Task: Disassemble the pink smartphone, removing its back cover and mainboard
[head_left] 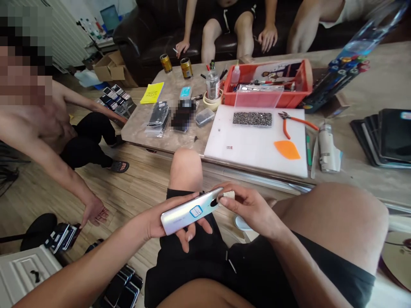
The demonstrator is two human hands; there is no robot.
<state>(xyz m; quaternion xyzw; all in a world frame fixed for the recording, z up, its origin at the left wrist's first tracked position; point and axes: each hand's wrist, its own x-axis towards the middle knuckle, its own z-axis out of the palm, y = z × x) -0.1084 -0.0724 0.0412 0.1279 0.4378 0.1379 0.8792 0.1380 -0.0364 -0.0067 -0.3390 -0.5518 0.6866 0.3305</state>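
Note:
A pearly white smartphone (183, 216) lies tilted over my lap, its back facing up. It carries a blue-edged sticker with handwriting and a dark round camera at its right end. My left hand (160, 220) grips the phone from beneath, with fingers showing below its lower edge. At the camera end, my right hand (247, 205) pinches a small whitish piece (228, 195) against or just over the phone's corner. What this piece is I cannot make out.
On the low table ahead, a white foam pad (253, 147) bears a box of tiny screws (252, 119), orange-handled cutters (285, 124) and an orange pick (287, 150). Behind stands a red bin (266, 100). A co-worker's hand (94, 210) reaches toward phones on the floor at left.

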